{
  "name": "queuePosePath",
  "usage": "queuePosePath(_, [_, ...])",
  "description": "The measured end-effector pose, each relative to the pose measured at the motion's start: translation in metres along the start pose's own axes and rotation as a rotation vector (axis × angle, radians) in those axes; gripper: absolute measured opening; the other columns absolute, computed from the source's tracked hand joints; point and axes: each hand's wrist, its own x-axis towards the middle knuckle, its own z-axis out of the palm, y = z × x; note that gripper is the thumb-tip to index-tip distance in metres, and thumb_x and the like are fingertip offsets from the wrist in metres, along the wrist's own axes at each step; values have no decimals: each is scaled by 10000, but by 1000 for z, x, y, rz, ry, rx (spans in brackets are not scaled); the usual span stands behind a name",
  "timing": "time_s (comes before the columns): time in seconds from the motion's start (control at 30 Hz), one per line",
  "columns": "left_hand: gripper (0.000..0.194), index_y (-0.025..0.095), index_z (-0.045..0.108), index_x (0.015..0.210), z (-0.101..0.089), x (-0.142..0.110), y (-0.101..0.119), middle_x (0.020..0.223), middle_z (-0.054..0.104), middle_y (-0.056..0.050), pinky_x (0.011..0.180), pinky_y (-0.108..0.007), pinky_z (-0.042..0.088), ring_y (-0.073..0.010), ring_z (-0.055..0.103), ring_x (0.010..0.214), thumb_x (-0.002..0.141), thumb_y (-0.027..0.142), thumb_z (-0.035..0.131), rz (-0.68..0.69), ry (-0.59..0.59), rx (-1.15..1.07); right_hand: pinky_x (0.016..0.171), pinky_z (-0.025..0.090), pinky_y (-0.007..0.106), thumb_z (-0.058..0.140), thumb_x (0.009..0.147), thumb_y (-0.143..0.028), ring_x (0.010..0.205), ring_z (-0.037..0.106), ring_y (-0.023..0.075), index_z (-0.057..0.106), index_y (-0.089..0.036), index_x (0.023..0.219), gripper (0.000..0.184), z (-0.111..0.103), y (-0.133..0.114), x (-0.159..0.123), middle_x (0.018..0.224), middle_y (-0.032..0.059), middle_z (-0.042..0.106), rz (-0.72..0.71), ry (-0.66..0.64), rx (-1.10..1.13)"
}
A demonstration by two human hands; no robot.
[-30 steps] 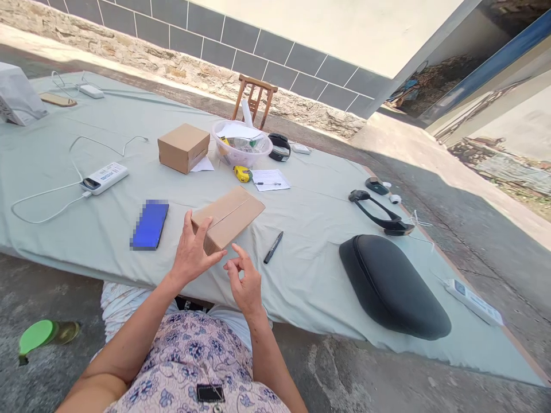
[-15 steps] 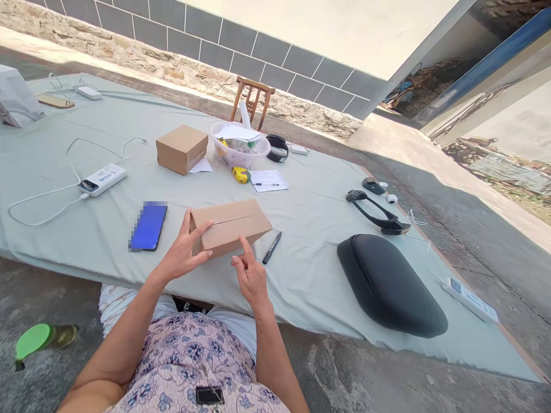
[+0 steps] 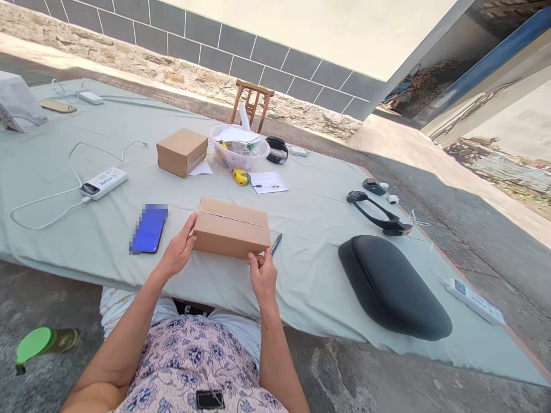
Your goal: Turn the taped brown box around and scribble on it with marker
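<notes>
A closed brown cardboard box (image 3: 232,232) lies lengthwise in front of me on the pale green cloth (image 3: 310,229). My left hand (image 3: 177,252) grips the box's left end with thumb on top. My right hand (image 3: 262,274) pinches the box's lower right corner with curled fingers. A black marker (image 3: 276,243) lies just behind the right end of the box. A blue phone (image 3: 148,228) rests to the left of my left hand.
A smaller cardboard box (image 3: 181,151), a clear bowl of items (image 3: 239,150), a yellow tape measure (image 3: 240,176) and a paper sheet (image 3: 268,182) lie farther back. A white power bank (image 3: 103,182) with cable is left. A black case (image 3: 394,287) and headset (image 3: 379,215) are right.
The box has been turned from a diagonal position to lie straight across in front of me. My right hand moved from beside the box onto its lower right corner.
</notes>
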Motion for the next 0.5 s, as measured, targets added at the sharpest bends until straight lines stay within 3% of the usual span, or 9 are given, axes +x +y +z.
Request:
queuePosePath(0.07, [637,218,229,1603,9,0,-9,1581,455,-105,1148,-444,456,-246,468,1450,988,325,357,-40,29,18,648,481,294,497,934,-523,666,691,215,480,-104,1385,616,4,5,-1,691,19,729,7,-36,17])
queuePosePath(0.2, [534,195,444,1480,25,-3,-25,1373,643,-148,1069,-500,509,-292,575,1338,953,248,382,-41,73,158,591,435,289,471,936,-435,630,675,224,537,-126,1266,457,11,17,-5,656,16,705,32,-124,-137])
queuePosePath(0.37, [372,122,605,1215,43,-10,-34,1336,636,-238,1106,-730,322,-451,449,1408,904,226,427,-121,159,487,562,346,268,493,902,-321,609,616,204,582,-181,1108,265,20,25,-11,676,6,658,43,-85,-286])
queuePosePath(0.5, [292,149,603,1118,48,-13,-36,1353,625,-243,1090,-746,311,-460,445,1404,908,231,416,-132,208,514,620,383,288,495,893,-329,679,599,206,590,-198,958,175,21,25,-15,724,28,636,36,-49,-302])
